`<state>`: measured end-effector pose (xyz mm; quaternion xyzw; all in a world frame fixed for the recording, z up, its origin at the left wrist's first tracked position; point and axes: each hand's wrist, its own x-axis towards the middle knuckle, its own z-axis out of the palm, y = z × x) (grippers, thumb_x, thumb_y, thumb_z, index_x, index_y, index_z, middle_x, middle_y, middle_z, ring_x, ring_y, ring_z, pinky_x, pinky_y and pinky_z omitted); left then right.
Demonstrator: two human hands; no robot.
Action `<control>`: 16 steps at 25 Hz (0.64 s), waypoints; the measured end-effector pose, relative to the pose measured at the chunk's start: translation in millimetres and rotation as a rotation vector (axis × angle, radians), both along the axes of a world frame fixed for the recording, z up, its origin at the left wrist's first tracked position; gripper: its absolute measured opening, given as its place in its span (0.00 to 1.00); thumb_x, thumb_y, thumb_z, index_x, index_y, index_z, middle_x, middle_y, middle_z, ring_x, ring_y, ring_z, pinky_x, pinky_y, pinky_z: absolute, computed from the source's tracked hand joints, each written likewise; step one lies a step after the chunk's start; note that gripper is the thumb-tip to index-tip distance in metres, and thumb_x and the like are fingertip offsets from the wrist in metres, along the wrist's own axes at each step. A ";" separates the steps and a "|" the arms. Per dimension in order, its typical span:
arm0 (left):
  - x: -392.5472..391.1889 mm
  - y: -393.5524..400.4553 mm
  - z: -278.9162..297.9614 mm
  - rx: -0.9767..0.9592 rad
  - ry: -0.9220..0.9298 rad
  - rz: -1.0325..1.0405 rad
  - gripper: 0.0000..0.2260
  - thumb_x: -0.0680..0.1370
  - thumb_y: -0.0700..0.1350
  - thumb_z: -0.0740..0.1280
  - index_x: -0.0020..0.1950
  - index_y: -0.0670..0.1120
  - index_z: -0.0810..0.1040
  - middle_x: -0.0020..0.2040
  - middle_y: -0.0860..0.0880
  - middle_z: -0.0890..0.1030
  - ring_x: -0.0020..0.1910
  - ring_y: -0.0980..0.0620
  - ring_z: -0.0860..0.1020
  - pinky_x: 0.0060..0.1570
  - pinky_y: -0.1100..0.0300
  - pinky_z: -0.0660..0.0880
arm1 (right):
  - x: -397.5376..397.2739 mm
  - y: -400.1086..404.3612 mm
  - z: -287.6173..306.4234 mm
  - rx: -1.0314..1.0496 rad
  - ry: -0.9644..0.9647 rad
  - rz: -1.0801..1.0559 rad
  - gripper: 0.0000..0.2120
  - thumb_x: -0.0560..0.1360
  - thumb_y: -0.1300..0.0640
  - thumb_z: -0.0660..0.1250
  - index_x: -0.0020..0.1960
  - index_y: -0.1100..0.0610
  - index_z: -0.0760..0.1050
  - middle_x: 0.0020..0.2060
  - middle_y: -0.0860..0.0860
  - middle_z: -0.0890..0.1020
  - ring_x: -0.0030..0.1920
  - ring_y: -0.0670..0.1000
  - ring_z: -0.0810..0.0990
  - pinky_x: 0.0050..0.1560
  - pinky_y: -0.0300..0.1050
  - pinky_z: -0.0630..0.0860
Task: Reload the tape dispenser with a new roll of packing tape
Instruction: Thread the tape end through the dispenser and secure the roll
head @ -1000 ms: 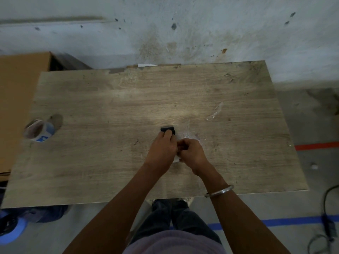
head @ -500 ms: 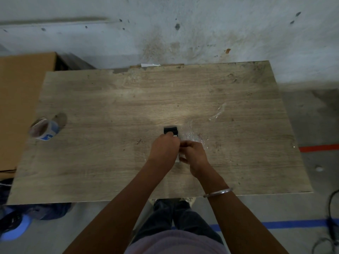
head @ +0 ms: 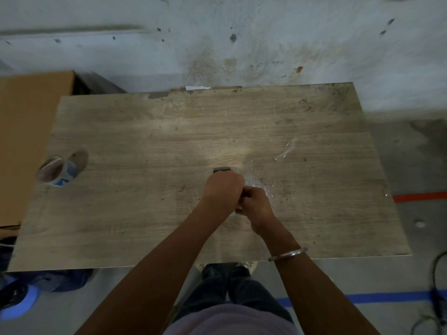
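Both hands meet near the middle of the wooden table [head: 145, 131], a little toward its near edge. The left hand [head: 223, 189] is curled over the black tape dispenser [head: 221, 169], only its far end showing. The right hand [head: 256, 205] touches it, fingers bent tight on something I cannot make out, clear tape [head: 254, 182] crinkling beside it. A tape roll [head: 58, 171] lies at the left edge, well apart.
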<state>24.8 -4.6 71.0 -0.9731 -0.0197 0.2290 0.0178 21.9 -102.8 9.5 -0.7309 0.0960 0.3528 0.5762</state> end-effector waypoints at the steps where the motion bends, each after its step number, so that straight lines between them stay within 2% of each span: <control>1: 1.6 0.9 -1.8 -0.002 -0.001 0.000 0.09 0.79 0.38 0.61 0.56 0.41 0.79 0.53 0.43 0.81 0.53 0.44 0.81 0.48 0.55 0.75 | -0.1 -0.1 -0.9 -0.003 -0.013 0.009 0.11 0.71 0.73 0.64 0.45 0.64 0.83 0.42 0.64 0.85 0.40 0.59 0.81 0.43 0.54 0.77; 4: 5.6 7.1 -8.5 -0.007 -0.012 0.008 0.07 0.78 0.40 0.64 0.54 0.42 0.80 0.51 0.44 0.82 0.51 0.45 0.81 0.46 0.56 0.75 | -0.2 -0.1 -1.3 0.011 -0.027 0.011 0.10 0.71 0.72 0.66 0.46 0.64 0.83 0.43 0.65 0.84 0.41 0.64 0.82 0.44 0.58 0.79; 9: 4.2 13.7 -15.9 -0.126 -0.043 0.093 0.07 0.76 0.43 0.66 0.50 0.42 0.80 0.48 0.44 0.82 0.48 0.45 0.81 0.42 0.57 0.73 | 3.0 0.2 -1.8 -0.011 -0.026 0.032 0.12 0.73 0.73 0.64 0.51 0.65 0.82 0.46 0.63 0.85 0.46 0.61 0.83 0.49 0.63 0.80; 12: -2.0 17.6 -19.0 -0.223 -0.050 0.184 0.07 0.76 0.45 0.67 0.45 0.41 0.79 0.44 0.43 0.81 0.42 0.45 0.80 0.38 0.58 0.70 | 4.0 2.0 -2.1 -0.029 -0.014 0.017 0.14 0.73 0.74 0.63 0.52 0.64 0.82 0.46 0.63 0.84 0.45 0.59 0.82 0.47 0.56 0.80; 14: -5.1 21.2 -22.0 -0.270 -0.075 0.241 0.07 0.75 0.46 0.67 0.41 0.43 0.74 0.41 0.44 0.79 0.37 0.47 0.75 0.37 0.58 0.66 | 3.9 3.6 -2.1 -0.020 -0.018 0.016 0.13 0.73 0.73 0.64 0.52 0.64 0.82 0.45 0.65 0.84 0.42 0.57 0.80 0.43 0.52 0.77; 16: -8.1 23.3 -25.3 -0.302 -0.103 0.287 0.07 0.75 0.45 0.66 0.40 0.44 0.71 0.39 0.46 0.74 0.36 0.49 0.71 0.37 0.59 0.64 | 4.4 4.5 -0.8 -0.018 -0.017 0.010 0.12 0.73 0.73 0.65 0.53 0.65 0.82 0.45 0.64 0.84 0.41 0.55 0.81 0.41 0.49 0.78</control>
